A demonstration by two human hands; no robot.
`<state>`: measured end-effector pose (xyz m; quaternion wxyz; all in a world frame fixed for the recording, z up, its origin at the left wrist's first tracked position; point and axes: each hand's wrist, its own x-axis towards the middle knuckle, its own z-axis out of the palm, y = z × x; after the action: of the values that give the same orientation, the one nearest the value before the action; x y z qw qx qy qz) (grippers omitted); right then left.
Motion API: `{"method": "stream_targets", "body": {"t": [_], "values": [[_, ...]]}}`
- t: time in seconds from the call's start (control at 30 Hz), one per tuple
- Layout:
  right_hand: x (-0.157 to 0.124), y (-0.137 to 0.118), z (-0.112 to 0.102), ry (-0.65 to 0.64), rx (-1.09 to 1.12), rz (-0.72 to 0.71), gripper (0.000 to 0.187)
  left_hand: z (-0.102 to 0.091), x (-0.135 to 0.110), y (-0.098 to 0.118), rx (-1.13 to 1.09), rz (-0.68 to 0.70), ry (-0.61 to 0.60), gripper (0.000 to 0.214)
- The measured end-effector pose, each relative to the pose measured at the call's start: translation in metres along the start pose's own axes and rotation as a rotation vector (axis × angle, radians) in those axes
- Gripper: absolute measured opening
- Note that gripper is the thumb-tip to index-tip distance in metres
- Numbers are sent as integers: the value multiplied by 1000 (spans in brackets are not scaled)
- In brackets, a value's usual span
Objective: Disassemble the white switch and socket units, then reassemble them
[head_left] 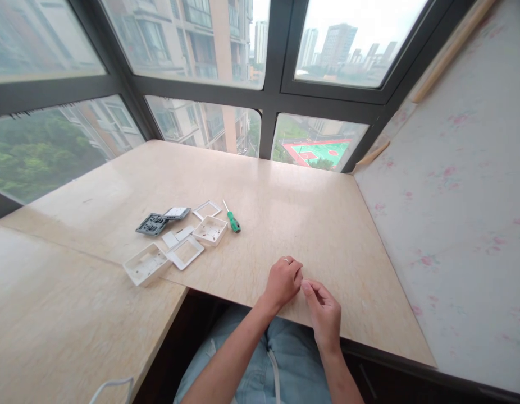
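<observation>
The left hand [282,282] and the right hand [324,310] rest close together at the near edge of the worktop [327,224], finger tips almost touching. Both are curled as if pinching something tiny, but I cannot tell if anything is between them. The switch parts lie in a bunch toward the left side of the worktop, well apart from the hands: a near white box [145,264], a far white box [210,230], a near frame [185,252], a far frame [206,210], a grey part [152,224] and a switch plate [177,212]. The green screwdriver [232,217] lies just beside the far white box, and no hand is on it. It looks like everything is in pieces and nothing is joined, so most of the work seems left to do.
</observation>
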<state>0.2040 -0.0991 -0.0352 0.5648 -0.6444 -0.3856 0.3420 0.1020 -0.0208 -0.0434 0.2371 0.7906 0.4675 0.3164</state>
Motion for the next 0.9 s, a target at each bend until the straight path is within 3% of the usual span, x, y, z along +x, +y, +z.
{"method": "stream_targets", "body": {"t": [0.2,0.4,0.57,0.9], "values": [[-8,-1,-18,-96,75,92,34,0,0,-3,-89,-3,17,18],[-13,-12,-27,-357,58,15,40,-3,0,-3,-185,-24,37,18],[-9,-11,-25,-591,-73,49,34,-6,-1,-4,-262,-51,57,18],[-10,-20,-26,-748,-126,-85,24,-5,-1,-6,-337,-88,84,17]]}}
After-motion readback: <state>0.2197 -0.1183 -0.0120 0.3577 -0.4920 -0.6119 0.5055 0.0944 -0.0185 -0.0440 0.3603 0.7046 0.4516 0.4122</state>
